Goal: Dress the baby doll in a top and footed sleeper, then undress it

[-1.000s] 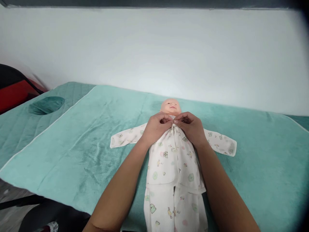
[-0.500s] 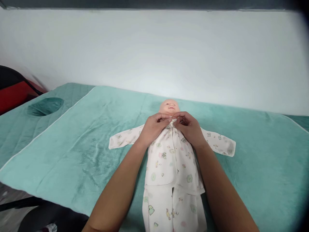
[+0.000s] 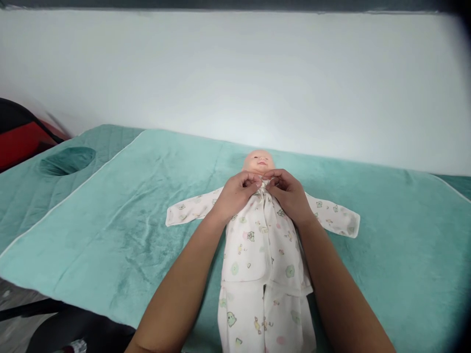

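A baby doll (image 3: 259,159) lies on its back, its head toward the wall. It is dressed in a white baby shirt (image 3: 253,240) printed with small animals, over matching trousers (image 3: 246,318). Both sleeves stretch out to the sides. At the neckline, my left hand (image 3: 239,191) pinches the shirt's left-hand edge between thumb and fingers. Opposite it, my right hand (image 3: 287,191) pinches the other edge, with the fingertips of both hands nearly meeting under the doll's chin. The fastening between them is mostly covered by my fingers. Below, the front edges overlap down the middle.
The doll rests on a teal cloth (image 3: 110,220) with a white border. A padded surface with a round hole (image 3: 68,161) shows at the left. Behind stands a white wall (image 3: 235,78). A black and red object (image 3: 22,139) is at the far left, and a black stool-like seat (image 3: 73,331) below.
Both hands stay at the neckline with only slight finger shifts. The shirt's collar is gathered a little more between them. The doll has not visibly moved.
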Demonstrator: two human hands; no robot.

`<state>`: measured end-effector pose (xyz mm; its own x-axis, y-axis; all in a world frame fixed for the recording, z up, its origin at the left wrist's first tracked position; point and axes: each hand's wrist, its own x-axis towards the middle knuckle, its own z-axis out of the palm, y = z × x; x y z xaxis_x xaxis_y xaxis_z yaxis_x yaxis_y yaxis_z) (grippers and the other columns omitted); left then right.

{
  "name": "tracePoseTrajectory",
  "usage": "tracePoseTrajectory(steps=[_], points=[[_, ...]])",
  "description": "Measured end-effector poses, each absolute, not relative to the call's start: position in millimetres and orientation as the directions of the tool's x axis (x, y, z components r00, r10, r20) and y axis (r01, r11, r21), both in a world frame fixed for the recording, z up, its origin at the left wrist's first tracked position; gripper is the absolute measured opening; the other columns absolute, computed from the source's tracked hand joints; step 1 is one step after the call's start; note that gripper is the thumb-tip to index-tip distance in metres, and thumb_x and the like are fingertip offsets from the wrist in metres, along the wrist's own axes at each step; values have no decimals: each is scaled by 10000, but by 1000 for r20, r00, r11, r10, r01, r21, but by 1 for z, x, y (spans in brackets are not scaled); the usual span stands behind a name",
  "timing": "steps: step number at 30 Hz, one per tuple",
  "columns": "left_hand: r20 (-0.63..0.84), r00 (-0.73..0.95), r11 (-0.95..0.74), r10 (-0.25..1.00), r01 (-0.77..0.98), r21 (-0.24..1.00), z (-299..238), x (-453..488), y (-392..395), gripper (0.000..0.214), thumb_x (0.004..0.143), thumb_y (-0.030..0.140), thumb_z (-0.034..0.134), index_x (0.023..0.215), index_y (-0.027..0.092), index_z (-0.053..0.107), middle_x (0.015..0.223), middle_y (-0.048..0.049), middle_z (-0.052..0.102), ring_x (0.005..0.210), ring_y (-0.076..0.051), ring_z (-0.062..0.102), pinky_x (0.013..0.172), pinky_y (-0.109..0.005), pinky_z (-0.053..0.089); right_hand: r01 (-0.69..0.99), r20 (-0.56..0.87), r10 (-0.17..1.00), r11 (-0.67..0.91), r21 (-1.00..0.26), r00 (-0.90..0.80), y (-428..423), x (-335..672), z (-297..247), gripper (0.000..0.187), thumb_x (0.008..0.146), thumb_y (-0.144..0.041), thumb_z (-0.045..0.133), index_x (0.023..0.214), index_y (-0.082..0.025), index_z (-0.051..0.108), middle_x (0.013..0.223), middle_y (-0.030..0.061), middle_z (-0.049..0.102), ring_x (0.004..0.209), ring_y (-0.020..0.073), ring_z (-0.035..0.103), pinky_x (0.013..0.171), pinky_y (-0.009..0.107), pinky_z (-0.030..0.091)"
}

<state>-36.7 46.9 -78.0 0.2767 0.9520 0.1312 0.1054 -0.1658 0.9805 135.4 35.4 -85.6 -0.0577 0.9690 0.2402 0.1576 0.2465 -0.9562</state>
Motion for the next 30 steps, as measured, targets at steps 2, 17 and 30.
tracePoseTrajectory(steps=[2,17,30], points=[[96,287,-113,953,44,993,-79,-38,47,182,835,364,639,886,190,659,837,-12,622,749,-136,529,688,-268,402,191,235,971,241,-952,-54,35,135,-85,230,762,-228,631,990,-251,656,857,-15,627,692,129,504,640,270,399],[-6,364,37,932,-79,996,-72,-44,49,147,799,334,667,807,198,611,743,13,538,634,-103,444,608,-245,371,172,238,958,210,-962,159,37,128,-90,150,778,-335,653,881,-227,656,775,0,628,675,145,545,626,279,433],[-1,587,-132,810,184,974,-52,-65,40,200,817,386,659,896,207,698,802,-25,612,733,-146,545,647,-275,416,761,132,977,212,-613,-166,-11,126,-38,364,793,-454,685,607,-233,463,596,-1,552,519,144,404,495,307,233]])
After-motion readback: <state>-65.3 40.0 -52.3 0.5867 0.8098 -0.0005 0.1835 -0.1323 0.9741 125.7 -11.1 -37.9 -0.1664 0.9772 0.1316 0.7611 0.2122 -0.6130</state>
